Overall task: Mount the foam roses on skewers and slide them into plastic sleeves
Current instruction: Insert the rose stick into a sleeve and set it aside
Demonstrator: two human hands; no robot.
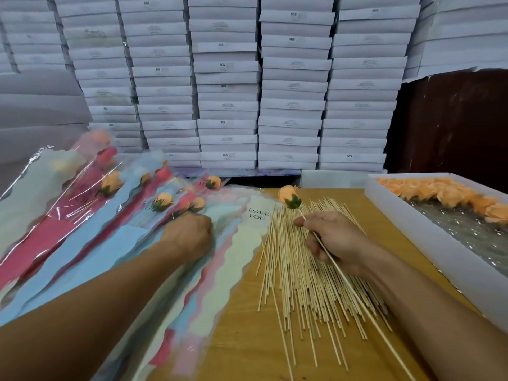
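Before blurred stacked boxes [228,78]: left hand [189,235] knuckles-up on sleeves [165,257], fingers hidden, grip unclear; right hand [334,240] pinching skewer [354,292], its end cut off, rose [288,198] mounted above skewer pile [297,270].

One head-worn view, looking forward and down from the person's own eye line, close over the wooden table [247,320], both forearms reaching in from the bottom edge, stacked white boxes [228,78] filling the background
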